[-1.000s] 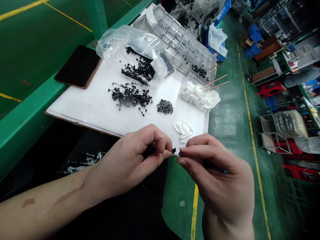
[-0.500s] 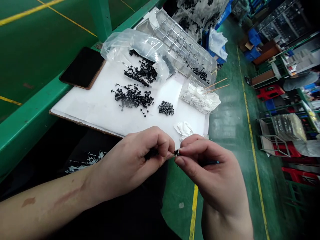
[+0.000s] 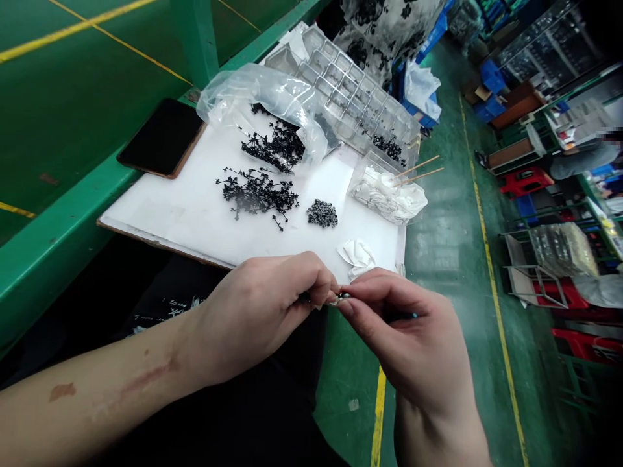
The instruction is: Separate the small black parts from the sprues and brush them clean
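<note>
My left hand (image 3: 272, 311) and my right hand (image 3: 413, 331) meet fingertip to fingertip over my lap, just off the near edge of the white board. Pinched between the right thumb and forefinger is a small black part (image 3: 343, 295), mostly covered by the fingers. The left fingers are curled closed and touch it from the other side; what else lies inside them is hidden. Beyond the hands are a pile of black branched plastic pieces (image 3: 260, 194) and a small heap of dark ring-like parts (image 3: 322, 213). A crumpled white cloth-like piece (image 3: 357, 254) lies nearest the right hand.
A clear bag (image 3: 272, 84) holds more black branched pieces. Behind stands a divided clear tray (image 3: 350, 91). A clear box (image 3: 389, 188) contains white pieces and two thin sticks. A phone (image 3: 163, 137) rests at the left by a green rail (image 3: 63, 253).
Both hands stay together with only slight finger shifts. The small black part sits a little deeper between the fingertips. The view has tilted slightly.
</note>
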`<state>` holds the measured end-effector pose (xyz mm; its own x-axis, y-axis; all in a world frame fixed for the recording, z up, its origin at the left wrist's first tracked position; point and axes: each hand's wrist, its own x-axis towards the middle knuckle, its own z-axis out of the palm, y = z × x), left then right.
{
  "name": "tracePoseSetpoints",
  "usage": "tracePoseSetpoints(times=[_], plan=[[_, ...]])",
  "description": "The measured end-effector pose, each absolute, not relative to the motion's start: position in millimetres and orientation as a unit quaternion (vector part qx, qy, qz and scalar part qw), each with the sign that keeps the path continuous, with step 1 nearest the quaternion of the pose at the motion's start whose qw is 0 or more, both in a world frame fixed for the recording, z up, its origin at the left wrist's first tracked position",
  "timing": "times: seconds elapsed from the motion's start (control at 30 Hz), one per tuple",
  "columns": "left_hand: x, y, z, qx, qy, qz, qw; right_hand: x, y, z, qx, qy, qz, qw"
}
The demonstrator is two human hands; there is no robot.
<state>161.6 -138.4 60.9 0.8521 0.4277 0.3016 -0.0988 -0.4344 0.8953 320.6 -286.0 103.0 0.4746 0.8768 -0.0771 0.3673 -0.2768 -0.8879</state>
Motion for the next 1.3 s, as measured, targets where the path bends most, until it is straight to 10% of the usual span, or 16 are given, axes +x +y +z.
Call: tracePoseSetpoints(times=[0.47,0.77,1.1,1.3], plan=[[160,-131,64,0.736,0.215,0.241,0.596,326,-291,93,-0.683,-0.408,0.349,0.496],[168,-130,19,0.303,0.367,0.17,0.863,339,-268,79,-0.752,-0.326,0.403,0.407],[186,-131,19,0.202,0.476,0.207,0.831,471,-150,134,-0.82,-0.306,0.135,0.464],[192,-130,28,0.211,0.44,0.225,0.844,371,-205,106,-0.805,-0.414,0.149,0.398]])
